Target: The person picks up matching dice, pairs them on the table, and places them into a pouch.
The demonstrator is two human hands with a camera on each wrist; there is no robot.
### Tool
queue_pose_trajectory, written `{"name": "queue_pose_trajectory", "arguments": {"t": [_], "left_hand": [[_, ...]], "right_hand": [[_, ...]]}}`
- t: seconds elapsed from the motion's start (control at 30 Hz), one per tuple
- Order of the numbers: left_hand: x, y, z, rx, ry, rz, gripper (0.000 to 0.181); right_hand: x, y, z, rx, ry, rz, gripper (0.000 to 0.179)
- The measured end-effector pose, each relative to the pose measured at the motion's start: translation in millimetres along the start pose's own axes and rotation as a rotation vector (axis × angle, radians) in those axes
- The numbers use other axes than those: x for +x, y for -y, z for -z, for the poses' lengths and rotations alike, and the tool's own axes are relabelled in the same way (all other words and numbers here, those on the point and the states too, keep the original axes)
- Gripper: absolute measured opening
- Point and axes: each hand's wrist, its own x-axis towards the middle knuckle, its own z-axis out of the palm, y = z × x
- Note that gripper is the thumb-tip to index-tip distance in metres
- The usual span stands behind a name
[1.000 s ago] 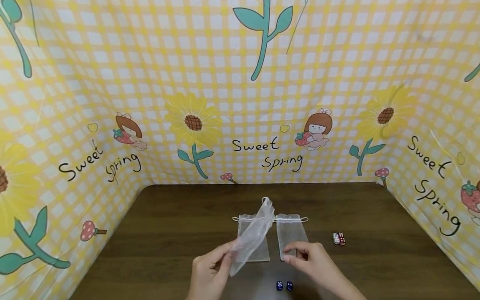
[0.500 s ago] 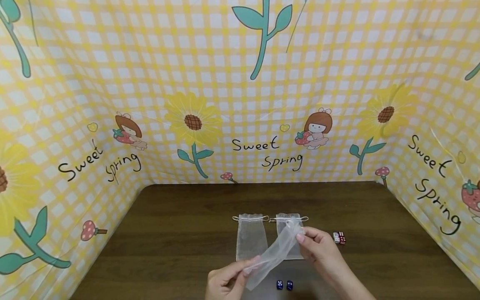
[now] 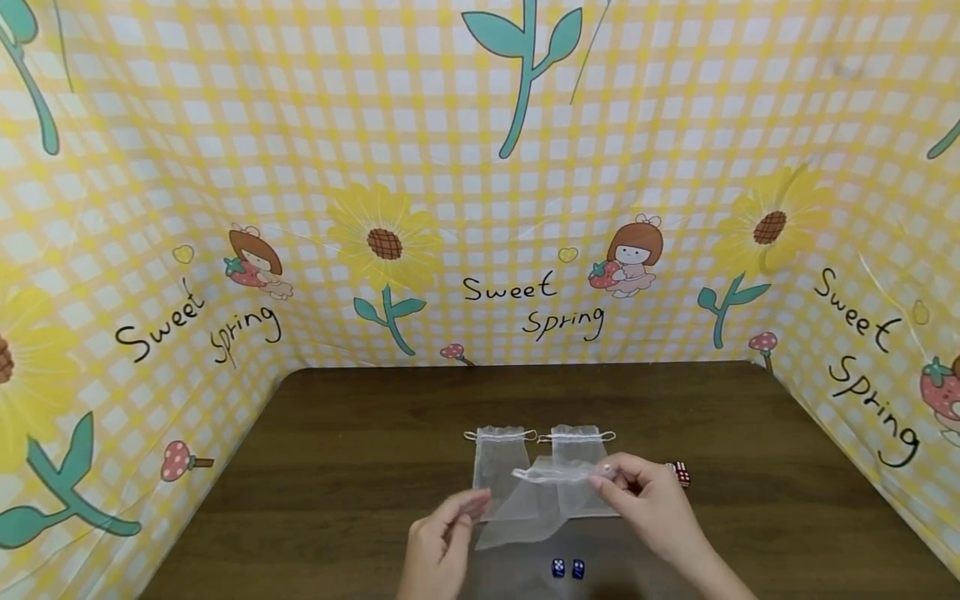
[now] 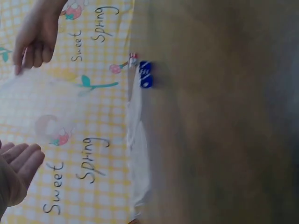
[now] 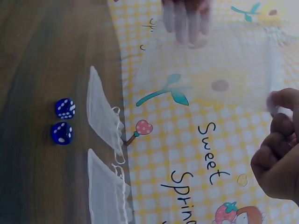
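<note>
My right hand pinches a sheer white drawstring bag by a corner of its gathered mouth, thumb against fingers. The bag hangs spread out above the table, its lower end towards my left hand. In the left wrist view the fingers of that hand lie apart from the bag, loosely extended and holding nothing. Behind the held bag, two similar bags lie flat side by side: a left bag and a right bag, partly covered by it. Two blue dice rest on the table nearer the person.
A red die sits to the right, with a white die beside it mostly hidden by my right hand. The dark wooden table is enclosed by a yellow checked cloth at the back and sides.
My right hand came from the right-hand bag to the held bag's mouth and took hold. My left hand gripped the bag's lower end, then let go. The bag has swung flatter and spread out.
</note>
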Motion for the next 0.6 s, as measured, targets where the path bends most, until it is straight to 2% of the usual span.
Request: {"name": "queue_pose_trajectory", "arguments": {"t": [0.07, 0.1, 0.2, 0.23, 0.3, 0.4, 0.5, 0.6], "left_hand": [[7.9, -3.9, 2.4, 0.074, 0.013, 0.027, 0.035], [12.4, -5.9, 3.3, 0.117, 0.021, 0.016, 0.034], [26.7, -12.4, 4.6, 0.197, 0.094, -0.057, 0.025], [31.0, -14.7, 4.5, 0.224, 0.125, -0.091, 0.019], [37.5, -18.6, 3.4, 0.257, 0.187, -0.137, 0.009], [41.2, -23.1, 1.0, 0.311, 0.265, -0.145, 0.005], [40.6, -24.6, -1.4, 0.346, 0.29, -0.131, 0.012], [39.4, -25.6, -2.6, 0.378, 0.296, -0.096, 0.011]], "right_hand": [[-0.6, 0.4, -4.4, -0.13, -0.014, 0.12, 0.016], [-0.9, 0.4, -6.9, -0.188, -0.022, 0.178, 0.018], [-2.4, 0.7, -14.3, -0.346, -0.042, 0.322, 0.023], [-3.1, 1.9, -16.3, -0.386, -0.044, 0.346, 0.024], [-4.6, 3.8, -19.6, -0.447, -0.038, 0.368, 0.023], [-6.1, 7.1, -23.3, -0.489, -0.016, 0.38, 0.022], [-6.7, 9.5, -25.1, -0.49, -0.005, 0.391, 0.019], [-7.0, 11.1, -25.7, -0.486, -0.011, 0.414, 0.013]]}}
